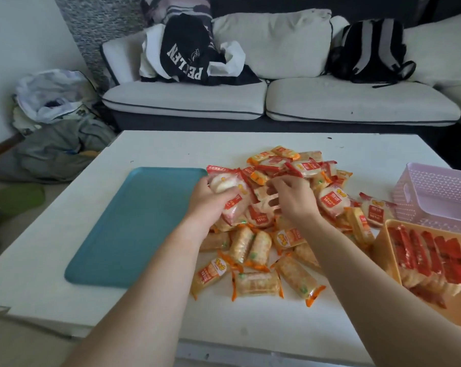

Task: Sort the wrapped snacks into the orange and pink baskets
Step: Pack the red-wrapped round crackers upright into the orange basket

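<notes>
white table [171, 144] carries all | teal tray [134, 229] left of centre | snack pile [258, 245] mid-table, beside tray | pink basket [435, 192] far right | orange basket [381, 250] nearer, holds red packets [430, 258] | left hand [210, 200] grips wrapped snacks [232, 200] at pile's left edge | right hand [290, 197] fingers curled into pile, grip unclear

You face a white table [171, 144]. Pale sofa [187, 99] with dark piping at 12 o'clock. On it, a black jersey [184, 56] at 11 and a black backpack [369, 51] at 1. Speckled grey panel [97, 22] at 11, white wall [20, 30] at 10. White bag [52, 94] and grey cloth [59, 144] heaped on the floor [57, 188] at 9. Soft, even light.
</notes>
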Available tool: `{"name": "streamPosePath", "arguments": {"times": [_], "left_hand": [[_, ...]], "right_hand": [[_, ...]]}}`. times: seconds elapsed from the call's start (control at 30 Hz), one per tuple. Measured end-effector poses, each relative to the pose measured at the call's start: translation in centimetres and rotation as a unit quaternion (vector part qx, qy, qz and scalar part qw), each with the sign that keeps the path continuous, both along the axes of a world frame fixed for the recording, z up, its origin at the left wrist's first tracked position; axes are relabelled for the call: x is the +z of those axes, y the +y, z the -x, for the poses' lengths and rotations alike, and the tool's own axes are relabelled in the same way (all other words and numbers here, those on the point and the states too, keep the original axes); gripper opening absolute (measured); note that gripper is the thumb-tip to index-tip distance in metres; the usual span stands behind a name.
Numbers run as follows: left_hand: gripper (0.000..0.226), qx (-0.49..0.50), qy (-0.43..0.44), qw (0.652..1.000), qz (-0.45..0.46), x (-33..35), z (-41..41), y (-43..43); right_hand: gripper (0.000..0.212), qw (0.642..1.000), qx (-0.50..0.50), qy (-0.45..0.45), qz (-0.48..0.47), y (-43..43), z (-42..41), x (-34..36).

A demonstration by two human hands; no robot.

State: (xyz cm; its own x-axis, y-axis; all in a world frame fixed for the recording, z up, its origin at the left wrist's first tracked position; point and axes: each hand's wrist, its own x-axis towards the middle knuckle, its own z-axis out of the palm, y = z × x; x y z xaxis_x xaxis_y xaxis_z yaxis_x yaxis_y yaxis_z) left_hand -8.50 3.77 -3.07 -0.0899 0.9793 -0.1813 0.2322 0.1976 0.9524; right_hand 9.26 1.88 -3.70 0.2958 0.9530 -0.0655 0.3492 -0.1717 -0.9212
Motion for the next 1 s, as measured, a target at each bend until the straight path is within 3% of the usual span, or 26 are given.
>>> {"name": "streamPosePath", "arguments": {"times": [0.07, 0.17, 0.27, 0.37, 0.53, 0.63, 0.83, 1.0], "left_hand": [[0.062, 0.042, 0.028, 0.999, 0.017, -0.8, 1.7, 0.9], [0.073, 0.088, 0.014, 0.995, 0.041, -3.6, 3.7, 2.9], [0.049, 0.062, 0.019, 0.995, 0.074, -2.8, 3.2, 2.5], [0.02, 0.022, 0.039, 0.995, 0.093, -3.1, 2.8, 2.9], [0.02, -0.017, 0.057, 0.993, 0.097, -4.0, 3.4, 3.6], [0.02, -0.03, 0.051, 0.995, 0.076, -4.2, 4.1, 3.7], [0.016, -0.082, 0.032, 0.988, 0.128, -4.3, 4.2, 3.4], [0.021, -0.109, 0.065, 0.984, 0.126, -4.4, 3.4, 3.3]], "right_hand": [[0.03, 0.992, 0.017, -0.122, 0.002, 1.3, -1.0, -0.7], [0.051, 0.951, 0.089, -0.287, 0.069, 3.4, -0.9, -2.1], [0.063, 0.917, 0.111, -0.357, 0.138, 5.1, 0.4, -3.3], [0.069, 0.924, 0.095, -0.344, 0.14, 5.9, 1.2, -3.5], [0.086, 0.95, 0.098, -0.254, 0.152, 6.3, 0.4, -2.8], [0.075, 0.934, 0.152, -0.273, 0.176, 6.4, -0.1, -2.7], [0.104, 0.897, 0.218, -0.314, 0.223, 6.1, 0.3, -2.6], [0.117, 0.906, 0.194, -0.301, 0.226, 5.8, 0.8, -2.5]]}}
